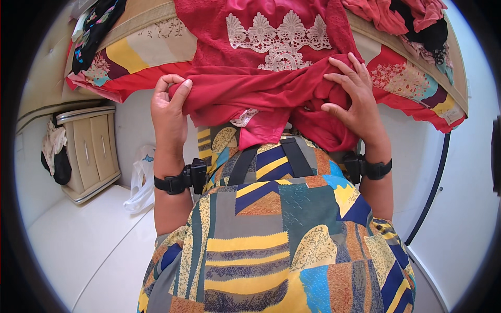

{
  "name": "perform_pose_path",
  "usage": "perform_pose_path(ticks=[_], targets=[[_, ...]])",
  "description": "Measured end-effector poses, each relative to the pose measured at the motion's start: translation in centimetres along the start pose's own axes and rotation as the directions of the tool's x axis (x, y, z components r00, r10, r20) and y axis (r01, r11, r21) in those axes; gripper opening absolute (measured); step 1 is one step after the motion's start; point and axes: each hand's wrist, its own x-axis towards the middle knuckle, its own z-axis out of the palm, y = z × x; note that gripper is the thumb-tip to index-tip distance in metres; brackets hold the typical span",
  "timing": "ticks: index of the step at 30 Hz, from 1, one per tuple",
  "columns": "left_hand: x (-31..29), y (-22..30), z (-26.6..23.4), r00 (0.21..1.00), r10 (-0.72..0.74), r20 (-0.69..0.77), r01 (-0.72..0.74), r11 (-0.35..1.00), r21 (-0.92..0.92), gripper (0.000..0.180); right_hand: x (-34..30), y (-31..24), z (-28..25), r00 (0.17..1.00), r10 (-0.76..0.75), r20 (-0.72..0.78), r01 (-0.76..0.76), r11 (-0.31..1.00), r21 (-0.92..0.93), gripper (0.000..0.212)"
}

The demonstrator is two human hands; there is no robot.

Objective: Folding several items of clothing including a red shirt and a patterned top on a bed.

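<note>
A crimson garment with white lace trim [284, 39] lies over the edge of the bed, its near part gathered up in a thick fold in front of me. My left hand [171, 101] is closed on the fold's left end, thumb and fingers pinching the cloth. At the fold's right end, my right hand [356, 99] rests against the cloth with its fingers spread and stretched out. Below the fold, a shinier pink layer with a bit of lace hangs toward my lap. Black bands with small boxes sit on both wrists.
The bed [151, 44] has a patchwork-patterned cover with a red ruffle. Dark printed clothes [99, 34] lie at its left, a pile of pink and black clothes [412, 23] at its right. A beige cabinet [90, 151] and a white plastic bag [141, 182] stand at left.
</note>
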Motion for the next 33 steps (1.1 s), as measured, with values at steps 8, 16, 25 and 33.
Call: perform_pose_path(ticks=[8, 16, 25, 33], targets=[[-0.6, 1.2, 0.8, 0.995, -0.093, -0.03, 0.088, 0.987, -0.135, 0.019, -0.3, 0.4, 0.7, 0.998, 0.002, 0.063, 0.004, 0.996, -0.094, 0.031], [-0.9, 3.9, 0.1, 0.992, -0.082, 0.093, 0.101, 0.969, -0.227, 0.032, -0.6, -0.6, -0.9, 0.945, 0.115, -0.306, -0.026, 0.959, 0.281, 0.031], [0.3, 0.1, -3.3, 1.0, 0.003, 0.021, -0.013, 0.877, 0.481, 0.021, -3.9, -0.4, -4.0, 0.987, 0.081, 0.137, -0.091, 0.993, 0.069, 0.027], [1.0, 0.0, -2.6, 1.0, 0.03, 0.0, -0.028, 0.939, 0.343, 0.018, -5.5, 0.9, -7.2, 0.977, 0.212, 0.003, -0.185, 0.843, 0.506, 0.021]])
